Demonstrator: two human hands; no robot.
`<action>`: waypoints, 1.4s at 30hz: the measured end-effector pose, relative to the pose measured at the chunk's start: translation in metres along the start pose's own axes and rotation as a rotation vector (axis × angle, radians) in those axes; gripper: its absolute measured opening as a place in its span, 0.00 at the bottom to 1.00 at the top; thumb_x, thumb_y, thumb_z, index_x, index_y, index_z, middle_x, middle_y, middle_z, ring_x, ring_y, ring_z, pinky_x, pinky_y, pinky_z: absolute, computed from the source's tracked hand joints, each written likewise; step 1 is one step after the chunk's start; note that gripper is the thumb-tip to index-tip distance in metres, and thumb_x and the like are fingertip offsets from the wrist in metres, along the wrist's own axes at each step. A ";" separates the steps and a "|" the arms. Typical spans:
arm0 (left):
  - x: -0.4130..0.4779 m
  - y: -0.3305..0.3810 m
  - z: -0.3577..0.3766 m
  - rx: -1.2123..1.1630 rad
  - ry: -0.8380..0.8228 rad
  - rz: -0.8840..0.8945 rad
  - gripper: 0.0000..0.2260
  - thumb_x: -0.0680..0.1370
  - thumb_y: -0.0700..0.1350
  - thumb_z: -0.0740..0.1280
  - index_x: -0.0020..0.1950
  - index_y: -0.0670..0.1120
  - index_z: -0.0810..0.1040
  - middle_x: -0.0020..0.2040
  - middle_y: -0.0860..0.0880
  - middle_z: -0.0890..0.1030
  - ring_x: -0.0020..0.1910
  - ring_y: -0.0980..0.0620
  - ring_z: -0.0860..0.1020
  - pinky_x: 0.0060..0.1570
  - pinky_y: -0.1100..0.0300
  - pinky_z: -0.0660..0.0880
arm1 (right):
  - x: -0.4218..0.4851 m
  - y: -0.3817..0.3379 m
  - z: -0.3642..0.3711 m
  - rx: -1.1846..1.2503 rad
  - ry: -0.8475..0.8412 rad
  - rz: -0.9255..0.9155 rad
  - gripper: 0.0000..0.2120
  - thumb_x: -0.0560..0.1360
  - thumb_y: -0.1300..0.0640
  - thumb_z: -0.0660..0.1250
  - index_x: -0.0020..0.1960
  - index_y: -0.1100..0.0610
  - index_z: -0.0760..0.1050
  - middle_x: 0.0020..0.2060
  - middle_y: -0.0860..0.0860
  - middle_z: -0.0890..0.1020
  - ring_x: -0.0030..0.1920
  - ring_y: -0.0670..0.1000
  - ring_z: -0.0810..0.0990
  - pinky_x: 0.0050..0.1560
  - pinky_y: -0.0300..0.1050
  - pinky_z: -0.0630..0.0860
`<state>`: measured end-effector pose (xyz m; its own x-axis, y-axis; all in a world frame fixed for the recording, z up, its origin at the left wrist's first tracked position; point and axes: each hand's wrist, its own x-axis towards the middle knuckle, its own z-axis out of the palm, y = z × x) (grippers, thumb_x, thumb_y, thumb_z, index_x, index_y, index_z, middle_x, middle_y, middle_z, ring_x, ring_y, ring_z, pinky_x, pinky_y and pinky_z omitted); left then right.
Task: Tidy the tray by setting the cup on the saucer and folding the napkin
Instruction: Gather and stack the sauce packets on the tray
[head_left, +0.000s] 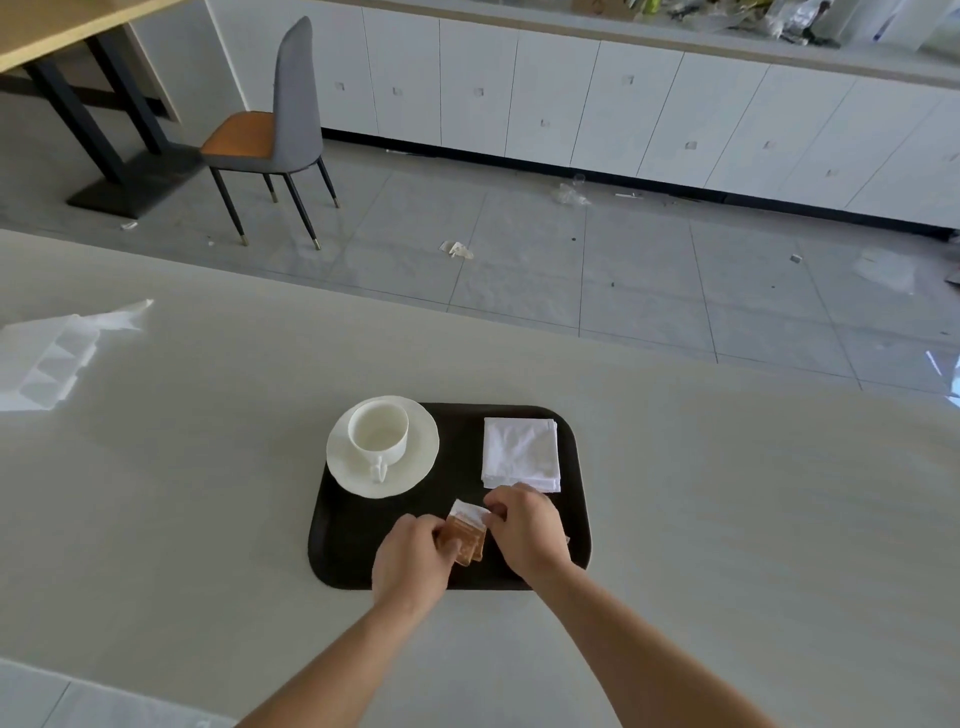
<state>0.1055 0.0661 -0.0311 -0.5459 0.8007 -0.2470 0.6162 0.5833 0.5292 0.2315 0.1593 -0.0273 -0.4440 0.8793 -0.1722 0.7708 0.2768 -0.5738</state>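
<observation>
black tray (353, 540), white cup (378, 434), white napkin (521, 453)

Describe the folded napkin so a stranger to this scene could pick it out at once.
Start at the black tray on the pale table. The napkin lies in its far right corner, opposite the cup on its saucer. It is the only flat white cloth square there; the small brown packets in the hands are nearer.

Tray (358, 551) mid clear btwn saucer (415, 467) & napkin (521, 453).
</observation>
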 end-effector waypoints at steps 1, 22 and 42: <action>-0.001 -0.001 0.002 0.031 0.012 0.019 0.13 0.76 0.54 0.69 0.58 0.51 0.81 0.48 0.52 0.80 0.44 0.55 0.80 0.42 0.60 0.77 | -0.001 0.000 0.003 -0.013 -0.006 -0.014 0.12 0.77 0.54 0.69 0.60 0.53 0.80 0.53 0.49 0.81 0.50 0.51 0.81 0.47 0.39 0.75; -0.003 0.000 0.004 -0.030 -0.049 -0.023 0.07 0.75 0.53 0.70 0.46 0.52 0.84 0.42 0.54 0.85 0.42 0.56 0.82 0.40 0.59 0.78 | 0.007 -0.005 0.014 -0.217 -0.095 -0.140 0.12 0.76 0.54 0.70 0.60 0.49 0.78 0.57 0.49 0.77 0.58 0.52 0.75 0.53 0.46 0.76; 0.002 0.000 0.005 -0.048 -0.002 -0.002 0.17 0.71 0.57 0.73 0.56 0.54 0.77 0.40 0.56 0.82 0.44 0.55 0.80 0.40 0.59 0.75 | -0.024 0.035 -0.017 -0.095 0.213 -0.028 0.11 0.75 0.56 0.70 0.57 0.53 0.81 0.52 0.48 0.82 0.52 0.53 0.76 0.52 0.48 0.75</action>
<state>0.1073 0.0686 -0.0352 -0.5458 0.7999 -0.2494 0.5874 0.5776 0.5669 0.2768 0.1548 -0.0300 -0.3676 0.9297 0.0214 0.8035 0.3291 -0.4960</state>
